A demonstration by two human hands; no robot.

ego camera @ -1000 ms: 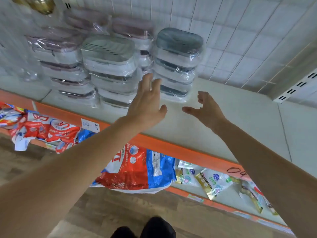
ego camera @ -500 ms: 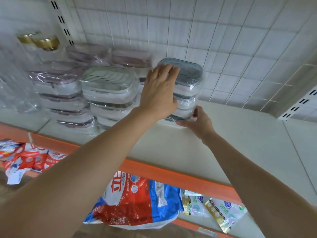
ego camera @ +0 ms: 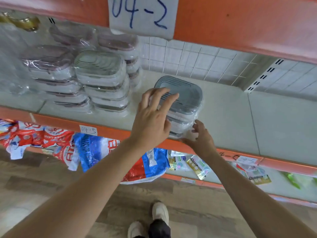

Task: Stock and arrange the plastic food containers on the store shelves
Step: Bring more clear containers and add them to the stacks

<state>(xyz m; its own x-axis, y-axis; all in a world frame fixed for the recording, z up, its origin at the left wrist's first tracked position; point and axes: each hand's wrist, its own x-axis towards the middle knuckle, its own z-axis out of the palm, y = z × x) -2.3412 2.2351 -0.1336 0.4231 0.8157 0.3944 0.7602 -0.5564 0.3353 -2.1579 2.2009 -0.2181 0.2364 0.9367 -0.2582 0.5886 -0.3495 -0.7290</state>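
- Fingers (ego camera: 159, 97) of left hand (ego camera: 151, 122): spread wide, draped over front-left of grey lid, tips on the ridged top. Not clamped; looks like a steadying/guiding hold, not a grip.
- Right hand (ego camera: 202, 140): fingers loosely parted, tips at lower right corner of the wrap, touching or just beside it; cannot tell which. No closed grip.
- Item: shrink-wrapped container stack (ego camera: 183, 103), grey lid, several tubs nested under it. Sits on middle shelf (ego camera: 240, 121), near front edge, slightly overhanging the orange lip as far as can be seen. Stands apart from other stock, clear gap to its left.
- Other stock: grey-lid stack (ego camera: 103, 79) and purple-lid stacks (ego camera: 53, 74) grouped at left, toward back wall. Blurred; count not reliable.
- Labels: "04-2" tag (ego camera: 140, 14) on upper shelf edge, "04-5" tag (ego camera: 88, 130) on middle shelf edge.
- Lower shelf: detergent bags (ego camera: 96, 148), small sachets (ego camera: 197, 165). Not part of job.
- Step in hand (judgement): positioning one pack on shelf, both hands at it.
- Next move (judgement): needs firm two-sided hold, then slide back from edge, square w/ row. Risk: wrap is slick; pack near lip could tip off if pushed from one side only.
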